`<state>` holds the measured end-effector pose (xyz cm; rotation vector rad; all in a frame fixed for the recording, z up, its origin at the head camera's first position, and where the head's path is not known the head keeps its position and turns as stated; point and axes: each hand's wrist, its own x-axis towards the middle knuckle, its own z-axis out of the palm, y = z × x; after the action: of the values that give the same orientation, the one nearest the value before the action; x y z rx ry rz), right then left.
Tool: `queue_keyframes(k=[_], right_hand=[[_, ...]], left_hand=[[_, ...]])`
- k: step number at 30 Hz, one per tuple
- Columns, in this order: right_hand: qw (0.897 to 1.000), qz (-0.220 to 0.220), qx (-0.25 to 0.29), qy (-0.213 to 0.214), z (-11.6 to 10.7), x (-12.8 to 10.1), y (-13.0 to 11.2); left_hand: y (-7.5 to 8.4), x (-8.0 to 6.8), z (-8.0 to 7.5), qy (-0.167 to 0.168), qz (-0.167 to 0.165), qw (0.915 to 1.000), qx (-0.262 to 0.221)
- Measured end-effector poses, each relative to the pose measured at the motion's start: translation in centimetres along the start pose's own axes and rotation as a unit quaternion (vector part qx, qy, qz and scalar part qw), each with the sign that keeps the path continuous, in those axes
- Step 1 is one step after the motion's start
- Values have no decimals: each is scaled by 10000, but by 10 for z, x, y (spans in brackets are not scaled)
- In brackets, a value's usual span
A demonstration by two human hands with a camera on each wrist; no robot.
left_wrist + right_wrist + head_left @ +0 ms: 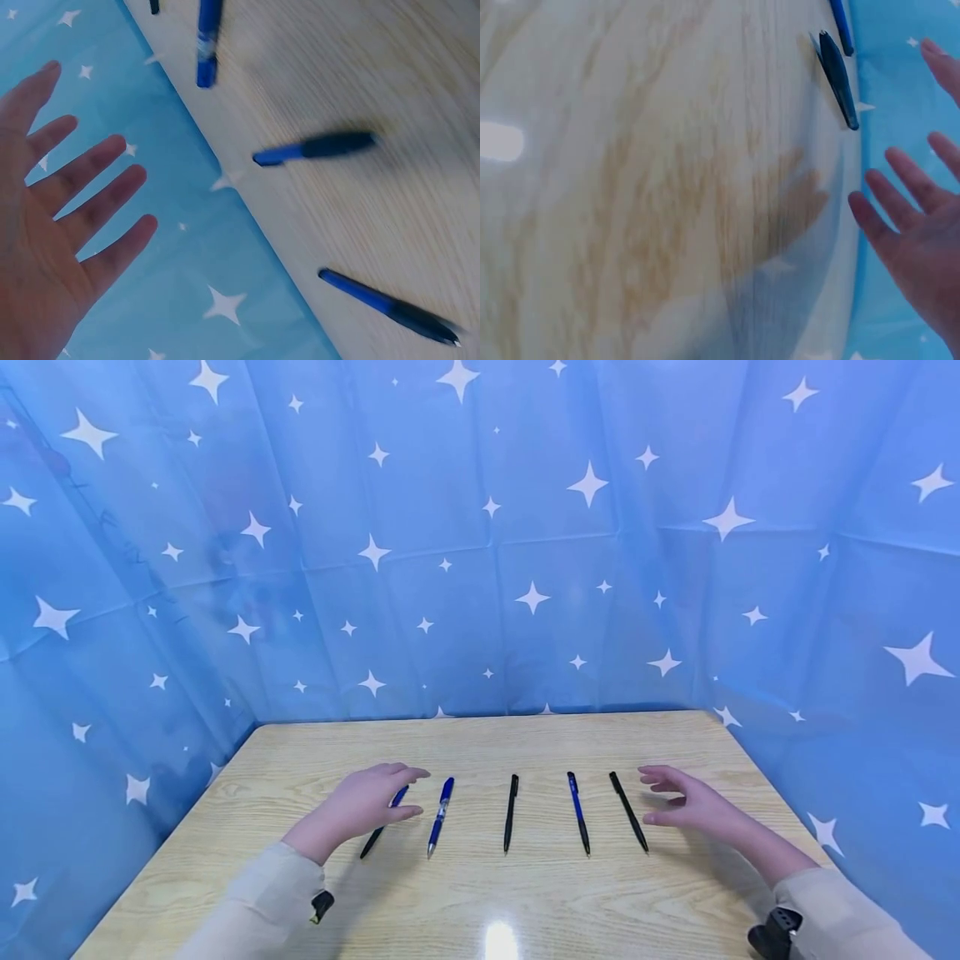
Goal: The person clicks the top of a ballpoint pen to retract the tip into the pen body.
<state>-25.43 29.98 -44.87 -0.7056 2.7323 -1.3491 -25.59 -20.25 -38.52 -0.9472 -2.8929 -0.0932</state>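
Pens [511, 814] — five in all — are laid in a spaced row on the bench [465, 897], the gaps presumably left so that each can be reached without its neighbours being disturbed. Around the middle black pen [511, 814] the others are fanned, their writing ends pointed to the near side and splayed outward, perhaps to suit being approached from there. Left of the middle black pen is set a blue-and-white pen [441, 817] with a silvery tip; farther left lies the leftmost pen [372, 842], blue above and dark below, partly hidden by the left hand [363, 799]. Right of the middle black pen are seen a slim blue pen [577, 806] with a dark lower end, then an all-black pen [628, 810], and beyond it the right hand [693, 807]. On both hands the fingers are held apart with nothing clamped — seemingly for clearance — and no contact with a pen can be made out.
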Motion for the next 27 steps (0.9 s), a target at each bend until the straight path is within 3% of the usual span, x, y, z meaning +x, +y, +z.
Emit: queue_keyframes(k=[5,10,20,27], right_hand=[[9994,89,182,-279,5,7,6],[9986,251,-8,-459,10,12,9],[9951,475,173,-851,18,19,20],[9944,452,-128,-943,21,21,21]], left_hand=[[12,7,2,-274,102,9994,-189],[27,14,6,-452,339,9979,-314],[53,30,13,-515,721,9955,-337],[66,41,18,-558,802,9941,-465]])
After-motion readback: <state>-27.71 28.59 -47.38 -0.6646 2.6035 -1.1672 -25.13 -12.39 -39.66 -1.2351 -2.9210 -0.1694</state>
